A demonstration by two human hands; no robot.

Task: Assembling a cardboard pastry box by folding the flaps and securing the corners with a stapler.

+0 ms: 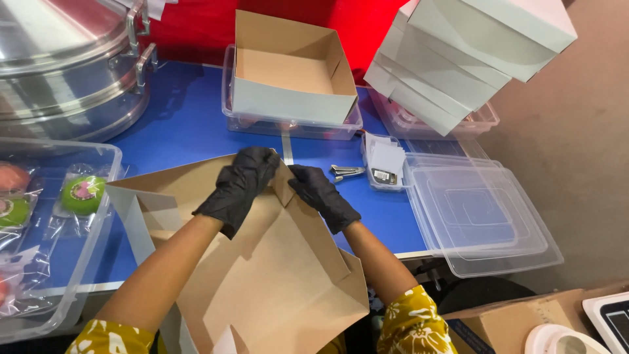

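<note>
Both hands wear black gloves and grip the far corner of a flat brown cardboard box blank [275, 262] that lies over the blue table's near edge. My left hand [239, 187] pinches a folded flap at the top. My right hand [321, 193] holds the neighbouring flap just to its right. The blank's pale outer side shows along its left edge.
A folded open box [288, 72] sits on a clear tub [229, 115] at the back. White box stack [452, 59] back right. Clear lids [485, 223] lie right. A clear bin [98, 216] with wrapped round items is left, a steel steamer [65, 65] beyond. Small tongs [346, 172] on blue table [190, 124].
</note>
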